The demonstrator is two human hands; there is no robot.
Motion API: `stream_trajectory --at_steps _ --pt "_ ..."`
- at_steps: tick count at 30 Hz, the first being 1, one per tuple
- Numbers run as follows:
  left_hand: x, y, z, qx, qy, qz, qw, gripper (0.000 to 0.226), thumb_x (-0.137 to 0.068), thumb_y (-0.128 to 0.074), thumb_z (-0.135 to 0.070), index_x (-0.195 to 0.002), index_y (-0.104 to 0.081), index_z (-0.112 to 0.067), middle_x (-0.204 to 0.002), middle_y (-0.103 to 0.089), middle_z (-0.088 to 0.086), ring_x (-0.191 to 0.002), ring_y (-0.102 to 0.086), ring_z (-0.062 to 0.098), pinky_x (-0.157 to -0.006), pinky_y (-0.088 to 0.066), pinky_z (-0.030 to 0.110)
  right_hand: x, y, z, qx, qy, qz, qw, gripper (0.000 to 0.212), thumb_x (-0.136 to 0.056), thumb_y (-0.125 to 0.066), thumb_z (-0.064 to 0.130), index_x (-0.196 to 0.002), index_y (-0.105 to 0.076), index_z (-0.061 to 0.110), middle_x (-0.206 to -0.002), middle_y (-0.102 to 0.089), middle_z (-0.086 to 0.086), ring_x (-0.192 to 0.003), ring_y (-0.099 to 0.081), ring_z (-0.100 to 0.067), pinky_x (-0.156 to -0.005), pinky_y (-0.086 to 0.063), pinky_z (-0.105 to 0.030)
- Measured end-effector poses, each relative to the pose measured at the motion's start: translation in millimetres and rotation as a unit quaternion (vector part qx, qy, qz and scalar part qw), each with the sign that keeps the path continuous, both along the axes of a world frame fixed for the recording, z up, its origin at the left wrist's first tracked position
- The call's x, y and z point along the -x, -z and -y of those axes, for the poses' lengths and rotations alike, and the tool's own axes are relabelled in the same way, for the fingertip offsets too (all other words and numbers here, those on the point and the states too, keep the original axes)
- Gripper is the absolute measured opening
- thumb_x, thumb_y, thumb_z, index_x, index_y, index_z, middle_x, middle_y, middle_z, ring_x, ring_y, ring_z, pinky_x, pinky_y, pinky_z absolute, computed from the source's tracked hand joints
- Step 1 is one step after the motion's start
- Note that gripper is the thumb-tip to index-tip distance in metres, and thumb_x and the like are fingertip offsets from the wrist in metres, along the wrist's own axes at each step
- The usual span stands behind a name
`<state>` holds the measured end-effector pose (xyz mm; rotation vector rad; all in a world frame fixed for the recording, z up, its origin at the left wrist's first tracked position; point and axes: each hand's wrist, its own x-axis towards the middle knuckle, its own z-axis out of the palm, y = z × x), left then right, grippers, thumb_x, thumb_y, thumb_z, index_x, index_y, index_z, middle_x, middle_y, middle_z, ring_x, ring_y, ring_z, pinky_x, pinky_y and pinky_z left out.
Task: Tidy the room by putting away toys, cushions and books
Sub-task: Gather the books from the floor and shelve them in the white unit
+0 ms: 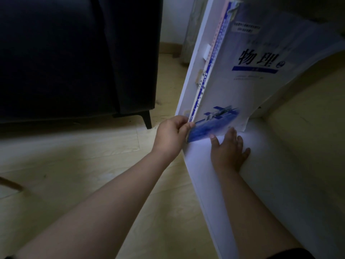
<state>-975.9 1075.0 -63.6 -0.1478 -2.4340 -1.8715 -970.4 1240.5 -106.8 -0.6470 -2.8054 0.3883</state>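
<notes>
A pale blue textbook [248, 75] with dark Chinese characters and a satellite picture lies on top of a stack of books on a white shelf surface [214, 174]. Several thin spines [214, 58] show along the stack's left side. My left hand [172, 136] grips the near left corner of the stack, thumb on the cover. My right hand [230, 149] lies flat with spread fingers on the white surface, just under the book's near edge.
A dark sofa [74, 53] on short black legs stands at the left on a light wooden floor [84, 165]. Between the sofa and the white furniture runs a narrow strip of floor. A curtain [194, 30] hangs at the back.
</notes>
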Motion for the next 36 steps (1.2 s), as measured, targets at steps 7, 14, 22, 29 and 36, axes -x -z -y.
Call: stream_trajectory --at_steps 7,14,22,29,36 --pt "1 -3 -1 0.007 0.008 0.015 1.000 0.020 -0.095 -0.055 -0.027 -0.093 -0.070 -0.014 -0.089 -0.069 0.003 -0.084 -0.065 0.018 -0.078 -0.056 0.043 0 1 -2 -0.008 0.002 0.022 1.000 0.072 -0.098 -0.028 0.055 -0.154 -0.010 0.013 -0.161 -0.015 -0.005 -0.149 -0.011 -0.024 -0.117 -0.004 -0.054" --pt "-2 -7 -2 0.008 -0.003 0.028 1.000 0.020 -0.096 -0.053 -0.028 -0.094 -0.068 -0.015 -0.090 -0.068 0.001 -0.082 -0.064 0.014 -0.074 -0.057 0.034 -2 1 1 0.003 -0.001 -0.050 0.999 0.068 -0.097 -0.040 0.052 -0.150 -0.028 0.011 -0.154 -0.035 -0.010 -0.144 -0.026 -0.028 -0.116 -0.014 -0.052" --pt "-8 -18 -6 0.036 -0.038 0.047 0.998 0.018 -0.095 -0.055 -0.030 -0.103 -0.064 -0.017 -0.096 -0.066 -0.003 -0.088 -0.063 0.015 -0.075 -0.055 0.032 -14 8 6 0.076 -0.010 -0.203 0.976 0.048 -0.091 -0.063 0.026 -0.129 -0.056 -0.003 -0.132 -0.057 -0.023 -0.126 -0.050 -0.036 -0.105 -0.041 -0.046" --pt "-23 -11 9 0.127 -0.060 0.066 0.988 0.043 -0.091 -0.061 -0.034 -0.128 -0.056 -0.012 -0.125 -0.061 0.004 -0.114 -0.057 0.020 -0.089 -0.045 0.027 -39 10 24 0.119 0.001 -0.208 0.971 0.040 -0.089 -0.065 0.018 -0.124 -0.060 -0.001 -0.126 -0.060 -0.022 -0.120 -0.053 -0.037 -0.103 -0.043 -0.045" --pt "-43 -21 40 0.189 -0.062 0.093 0.976 0.044 -0.090 -0.062 -0.032 -0.129 -0.055 -0.011 -0.124 -0.062 0.004 -0.113 -0.058 0.019 -0.090 -0.044 0.026 -73 -5 51 0.158 -0.015 -0.155 0.975 0.040 -0.090 -0.062 0.020 -0.127 -0.059 0.006 -0.128 -0.060 -0.015 -0.121 -0.051 -0.031 -0.103 -0.041 -0.040"
